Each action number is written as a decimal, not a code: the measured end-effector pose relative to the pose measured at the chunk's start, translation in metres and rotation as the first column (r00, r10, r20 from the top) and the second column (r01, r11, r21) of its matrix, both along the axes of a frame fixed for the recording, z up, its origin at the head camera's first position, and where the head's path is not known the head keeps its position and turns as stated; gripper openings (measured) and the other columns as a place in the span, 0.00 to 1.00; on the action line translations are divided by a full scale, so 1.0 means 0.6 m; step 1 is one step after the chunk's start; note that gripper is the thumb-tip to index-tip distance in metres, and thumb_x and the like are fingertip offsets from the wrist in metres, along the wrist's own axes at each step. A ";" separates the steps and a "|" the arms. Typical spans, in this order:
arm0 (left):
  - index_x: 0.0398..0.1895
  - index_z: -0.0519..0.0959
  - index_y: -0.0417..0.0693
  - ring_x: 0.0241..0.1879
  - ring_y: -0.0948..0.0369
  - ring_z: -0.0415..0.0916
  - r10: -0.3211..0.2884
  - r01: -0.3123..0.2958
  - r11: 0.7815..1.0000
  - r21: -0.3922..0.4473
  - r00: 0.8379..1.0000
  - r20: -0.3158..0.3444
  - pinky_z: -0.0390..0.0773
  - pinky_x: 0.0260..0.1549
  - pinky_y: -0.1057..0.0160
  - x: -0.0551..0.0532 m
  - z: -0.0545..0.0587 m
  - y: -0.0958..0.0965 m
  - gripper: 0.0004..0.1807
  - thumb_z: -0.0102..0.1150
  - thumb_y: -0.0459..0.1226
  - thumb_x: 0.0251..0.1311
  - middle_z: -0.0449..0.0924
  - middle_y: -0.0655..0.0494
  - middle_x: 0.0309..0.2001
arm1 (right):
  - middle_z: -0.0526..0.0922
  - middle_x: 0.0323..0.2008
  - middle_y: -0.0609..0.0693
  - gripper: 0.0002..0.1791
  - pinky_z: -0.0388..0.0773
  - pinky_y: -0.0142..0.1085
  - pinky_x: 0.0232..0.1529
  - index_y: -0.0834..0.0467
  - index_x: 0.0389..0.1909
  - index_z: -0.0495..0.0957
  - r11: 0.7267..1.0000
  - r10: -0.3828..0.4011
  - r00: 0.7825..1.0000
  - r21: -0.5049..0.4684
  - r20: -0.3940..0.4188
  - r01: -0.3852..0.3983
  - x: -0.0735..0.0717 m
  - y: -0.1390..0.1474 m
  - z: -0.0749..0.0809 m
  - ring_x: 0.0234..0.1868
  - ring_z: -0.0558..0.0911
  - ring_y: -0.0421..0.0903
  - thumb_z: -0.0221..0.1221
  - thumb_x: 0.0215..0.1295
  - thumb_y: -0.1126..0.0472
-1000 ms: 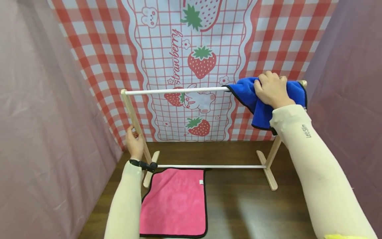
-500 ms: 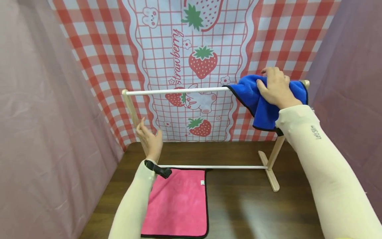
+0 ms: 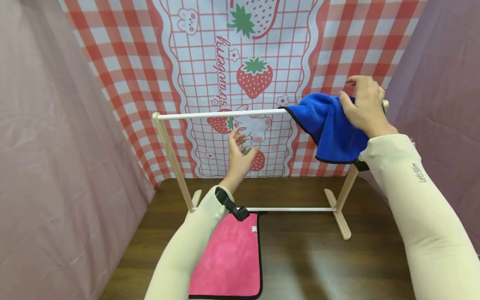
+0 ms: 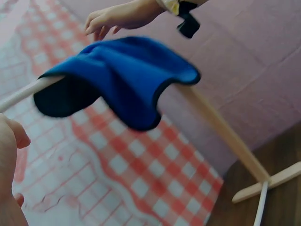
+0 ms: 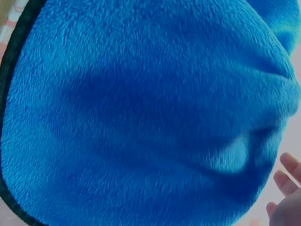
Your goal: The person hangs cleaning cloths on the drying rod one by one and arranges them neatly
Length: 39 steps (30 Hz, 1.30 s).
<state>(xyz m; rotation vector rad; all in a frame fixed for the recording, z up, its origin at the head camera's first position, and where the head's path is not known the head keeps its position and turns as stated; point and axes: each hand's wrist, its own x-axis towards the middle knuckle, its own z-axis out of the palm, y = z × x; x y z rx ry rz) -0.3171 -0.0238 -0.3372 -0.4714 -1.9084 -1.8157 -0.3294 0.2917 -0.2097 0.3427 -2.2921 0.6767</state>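
A blue towel [image 3: 326, 125] with black edging hangs bunched over the right part of the rack's white top bar [image 3: 221, 113]. My right hand [image 3: 365, 106] is at the towel's right end, fingers loosely bent. Seen from the left wrist, that right hand [image 4: 124, 18] hovers over the towel's top, and nothing is in its fingers. Blue plush fills most of the right wrist view, with fingertips [image 5: 287, 176] at the lower right. My left hand [image 3: 240, 156] is in the air below the top bar, fingers spread, holding nothing.
A pink towel [image 3: 228, 258] with black edging lies flat on the brown table [image 3: 292, 254], partly behind the left forearm. The rack has wooden posts [image 3: 173, 162] and a low white crossbar [image 3: 292, 209]. A strawberry-print checked cloth [image 3: 198, 62] hangs behind, with pink curtains [image 3: 48, 146] on both sides.
My left hand has left the rack's left post and moved right to mid-rack. My right hand has risen off the blue towel and shifted right; the towel stays over the bar.
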 end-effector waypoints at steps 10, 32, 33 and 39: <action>0.72 0.58 0.39 0.62 0.44 0.69 -0.142 0.141 0.990 0.021 0.989 0.039 0.71 0.62 0.49 0.000 0.023 0.089 0.37 0.63 0.26 0.60 0.68 0.39 0.64 | 0.70 0.50 0.45 0.21 0.52 0.42 0.61 0.61 0.58 0.69 0.954 -0.151 0.975 -0.283 -0.162 0.100 0.029 0.058 -0.016 0.59 0.64 0.42 0.51 0.66 0.57; 0.68 0.67 0.38 0.59 0.49 0.75 -0.276 0.172 0.921 0.349 0.922 0.273 0.78 0.54 0.62 0.005 0.072 0.232 0.32 0.62 0.23 0.58 0.76 0.40 0.59 | 0.71 0.31 0.32 0.12 0.64 0.23 0.39 0.38 0.37 0.72 0.633 -0.239 0.970 -0.749 0.052 0.196 0.044 0.099 -0.122 0.32 0.70 0.28 0.54 0.64 0.62; 0.65 0.70 0.37 0.56 0.51 0.76 -0.263 0.162 0.926 0.342 0.925 0.273 0.78 0.51 0.63 0.004 0.074 0.234 0.30 0.63 0.23 0.58 0.78 0.41 0.56 | 0.72 0.29 0.31 0.12 0.64 0.23 0.38 0.38 0.36 0.73 0.638 -0.240 0.969 -0.743 0.055 0.200 0.044 0.097 -0.125 0.32 0.71 0.27 0.54 0.64 0.62; 0.43 0.79 0.31 0.37 0.61 0.78 -0.159 0.094 0.962 0.255 0.955 0.249 0.76 0.33 0.72 0.008 0.076 0.234 0.13 0.65 0.21 0.54 0.83 0.44 0.38 | 0.75 0.21 0.25 0.08 0.66 0.21 0.33 0.46 0.34 0.85 0.678 -0.246 0.969 -0.714 0.006 0.176 0.044 0.090 -0.135 0.26 0.73 0.27 0.59 0.64 0.61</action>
